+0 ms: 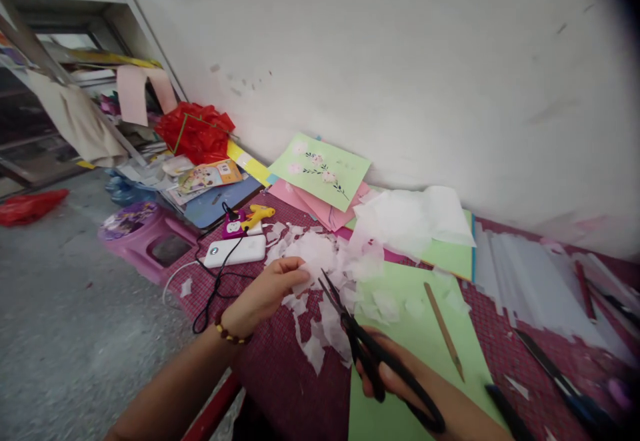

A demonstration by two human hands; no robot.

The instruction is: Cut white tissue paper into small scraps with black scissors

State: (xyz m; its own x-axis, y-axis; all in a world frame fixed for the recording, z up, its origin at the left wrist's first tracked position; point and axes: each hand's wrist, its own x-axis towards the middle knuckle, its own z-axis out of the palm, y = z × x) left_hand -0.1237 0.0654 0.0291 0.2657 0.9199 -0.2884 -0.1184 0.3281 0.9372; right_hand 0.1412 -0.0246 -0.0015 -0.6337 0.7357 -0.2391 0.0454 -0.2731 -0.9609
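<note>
My left hand (267, 293), with a bead bracelet at the wrist, pinches a piece of thin white tissue paper (316, 254) above the red checked tablecloth. My right hand (385, 377) has its fingers through the handles of black scissors (373, 351). The blades are slightly parted and point up and left at the tissue paper. Loose white paper scraps (320, 337) lie under and around both hands.
A light green sheet (420, 334) with a pencil (444, 329) lies to the right. A power bank (235, 251), a yellow glue gun (257, 215), coloured card sheets (320, 171), white tissue (415, 217), pens and another pair of scissors (555, 371) surround them. A purple stool (145, 231) stands at the left.
</note>
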